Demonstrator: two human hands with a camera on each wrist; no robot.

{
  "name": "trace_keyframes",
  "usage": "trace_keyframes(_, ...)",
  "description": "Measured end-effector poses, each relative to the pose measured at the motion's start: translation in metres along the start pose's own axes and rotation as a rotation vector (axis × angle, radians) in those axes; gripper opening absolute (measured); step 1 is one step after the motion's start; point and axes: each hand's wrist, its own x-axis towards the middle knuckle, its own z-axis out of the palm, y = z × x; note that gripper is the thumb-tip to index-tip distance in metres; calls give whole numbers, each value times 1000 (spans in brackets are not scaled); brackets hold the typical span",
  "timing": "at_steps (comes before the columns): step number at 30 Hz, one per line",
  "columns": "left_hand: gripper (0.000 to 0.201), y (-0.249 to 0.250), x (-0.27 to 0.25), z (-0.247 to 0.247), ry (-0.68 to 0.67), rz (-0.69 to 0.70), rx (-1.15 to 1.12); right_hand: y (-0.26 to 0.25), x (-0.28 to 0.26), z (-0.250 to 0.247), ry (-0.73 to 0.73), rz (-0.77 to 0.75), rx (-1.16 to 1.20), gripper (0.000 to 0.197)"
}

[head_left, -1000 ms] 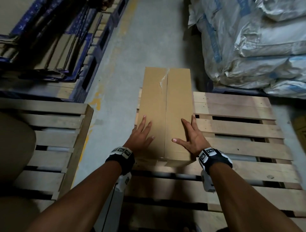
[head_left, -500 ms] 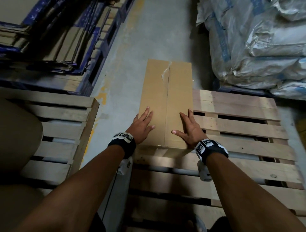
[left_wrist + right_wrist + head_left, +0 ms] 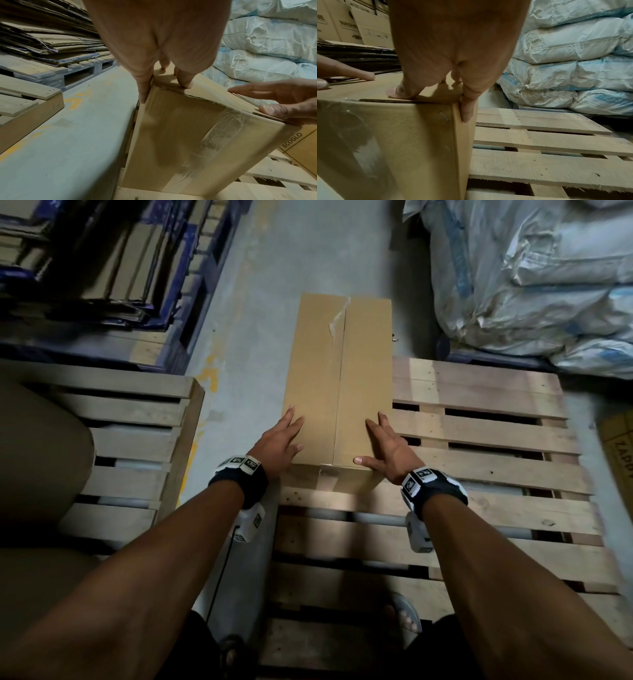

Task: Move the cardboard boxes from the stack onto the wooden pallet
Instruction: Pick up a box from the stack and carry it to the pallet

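A long brown cardboard box (image 3: 339,378) with a taped centre seam lies along the left side of the wooden pallet (image 3: 479,474), its far end reaching out over the floor. My left hand (image 3: 284,436) lies flat on the box's near left corner and my right hand (image 3: 383,440) on its near right corner, fingers straight. In the left wrist view one finger (image 3: 144,92) runs down the box's (image 3: 188,135) left side with the thumb on top. In the right wrist view a finger (image 3: 467,111) hangs over the right side of the box (image 3: 402,135).
A second pallet (image 3: 137,422) bearing a large brown load (image 3: 34,474) stands at left across a concrete aisle (image 3: 239,371). Flattened cartons (image 3: 102,268) are stacked at far left, white sacks (image 3: 531,285) at far right. My sandalled foot (image 3: 404,614) stands on the pallet.
Both hands have slid slightly outward, so their outer fingers now hang over the box's long edges. The box lies about where it was on the pallet.
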Motion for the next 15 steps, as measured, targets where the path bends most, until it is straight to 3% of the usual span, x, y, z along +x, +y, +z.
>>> trace_keyframes(15,67,-1,-8,-14,-38,6,30,0,2,7,-1,-9,-7,97)
